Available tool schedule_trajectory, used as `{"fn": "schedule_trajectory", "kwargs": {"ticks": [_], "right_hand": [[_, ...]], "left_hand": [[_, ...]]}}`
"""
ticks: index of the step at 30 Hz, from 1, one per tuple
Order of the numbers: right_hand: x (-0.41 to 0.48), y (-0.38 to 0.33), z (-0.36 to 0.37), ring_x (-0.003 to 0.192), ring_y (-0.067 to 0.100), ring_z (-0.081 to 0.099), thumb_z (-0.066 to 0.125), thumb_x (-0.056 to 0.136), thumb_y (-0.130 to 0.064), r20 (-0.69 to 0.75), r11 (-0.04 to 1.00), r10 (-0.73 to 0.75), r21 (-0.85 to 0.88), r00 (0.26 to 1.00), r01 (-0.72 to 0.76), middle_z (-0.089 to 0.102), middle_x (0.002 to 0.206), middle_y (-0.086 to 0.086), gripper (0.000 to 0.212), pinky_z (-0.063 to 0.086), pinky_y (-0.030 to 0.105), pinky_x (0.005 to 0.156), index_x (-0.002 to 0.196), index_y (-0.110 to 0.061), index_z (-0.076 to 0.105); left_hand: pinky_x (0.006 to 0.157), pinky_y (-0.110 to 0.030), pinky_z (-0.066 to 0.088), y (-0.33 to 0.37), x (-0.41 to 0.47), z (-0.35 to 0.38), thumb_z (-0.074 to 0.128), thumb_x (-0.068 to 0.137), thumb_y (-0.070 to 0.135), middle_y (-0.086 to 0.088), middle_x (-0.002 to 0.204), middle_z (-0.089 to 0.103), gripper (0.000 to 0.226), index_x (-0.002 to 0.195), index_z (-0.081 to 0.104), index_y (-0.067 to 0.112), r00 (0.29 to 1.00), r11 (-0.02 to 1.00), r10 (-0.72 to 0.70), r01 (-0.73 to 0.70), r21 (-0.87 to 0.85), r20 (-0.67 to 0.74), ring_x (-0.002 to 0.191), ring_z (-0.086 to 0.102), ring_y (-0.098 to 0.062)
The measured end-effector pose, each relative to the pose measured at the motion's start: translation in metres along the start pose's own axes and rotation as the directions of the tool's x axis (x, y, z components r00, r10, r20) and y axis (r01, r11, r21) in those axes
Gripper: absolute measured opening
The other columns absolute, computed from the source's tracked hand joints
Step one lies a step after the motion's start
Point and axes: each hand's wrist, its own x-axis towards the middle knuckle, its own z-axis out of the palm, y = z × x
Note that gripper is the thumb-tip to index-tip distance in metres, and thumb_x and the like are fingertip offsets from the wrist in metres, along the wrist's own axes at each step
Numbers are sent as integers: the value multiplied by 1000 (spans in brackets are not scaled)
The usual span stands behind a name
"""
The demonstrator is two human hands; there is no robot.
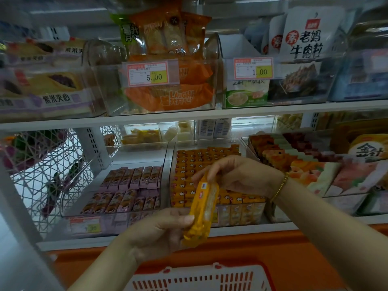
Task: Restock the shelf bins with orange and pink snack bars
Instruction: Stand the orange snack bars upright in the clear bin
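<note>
At the left end of the lower shelf (273, 226), a white wire basket (42, 164) holds dark items too blurred to name. Next comes the clear plastic pink-bar bin (130, 185): glossy pink wrappers in two rows, room left behind the back row, and a price tag (86, 224) on its front wall that is too blurred to read. The left hand (159, 229) grips the lower end of an orange snack-bar pack (202, 208), fingers curled round it. The pack is tilted over the shelf's front edge and hides part of the orange-bar bin (210, 162), which is filled almost wall to wall. The right hand (237, 175), with a beaded bracelet (279, 187) at the wrist, pinches the pack's top end. Below, a red slatted basket (189, 278) is cut off by the frame.
</note>
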Motion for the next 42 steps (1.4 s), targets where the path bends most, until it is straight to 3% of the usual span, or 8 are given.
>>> {"fn": "schedule_trajectory", "kwargs": {"ticks": [2,5,8,14,18,24,38,42], "right_hand": [[0,1,-3,110,24,62,41,89,13,-119,997,53,70,992,-45,62,121,18,35,53,31,86,99,-4,70],[2,3,-4,97,24,66,47,98,-24,-319,977,189,-38,929,-211,64,112,16,29,55,35,86,115,-6,62],[4,3,3,83,23,69,55,85,-53,-395,839,307,-317,866,-442,68,94,10,47,57,33,79,108,-12,60],[11,4,2,86,19,71,71,83,-20,-487,846,227,-330,844,-418,73,95,10,27,58,28,79,102,-2,66],[7,2,-15,92,18,69,67,86,-11,-601,914,33,-305,799,-267,70,104,10,21,57,27,83,104,-1,63],[-4,6,-56,80,9,61,64,89,-19,-795,756,-381,-562,472,-337,61,88,-7,22,55,27,71,107,-18,50],[-8,19,-67,83,9,58,61,91,-16,-597,366,-327,-795,732,-485,65,103,0,35,37,9,59,124,-21,53],[6,15,-59,101,19,58,57,93,-16,-561,181,-247,-828,790,-531,63,118,8,44,41,19,81,136,-19,46]], "left_hand": [[70,-26,53,1,-3,3,71,74,12,-8,88,70,38,108,61,-2,1000,1000,21,-20,-12,16,77,68,-18],[84,-32,54,1,4,4,85,63,19,-12,106,67,51,108,63,9,962,981,71,-19,195,-264,91,69,-21],[68,-20,54,-1,7,10,83,68,20,-2,92,63,38,99,61,19,857,867,279,-30,498,-434,78,65,-7],[68,-11,44,0,19,20,77,76,28,18,99,57,37,104,53,36,658,549,668,-120,827,-348,87,54,5],[95,-15,36,-3,25,13,66,85,36,19,131,44,50,130,43,36,718,421,647,-57,905,-256,118,44,1],[105,-16,26,-18,25,0,43,98,35,8,148,25,52,146,24,28,805,75,577,117,990,-139,136,27,-9],[101,-8,18,-33,16,-3,36,100,22,15,154,8,58,149,7,32,804,74,584,85,994,-112,139,17,-4],[102,-9,19,-30,17,0,36,100,17,14,154,10,58,149,9,31,811,97,570,89,991,-129,139,18,-6]]}}
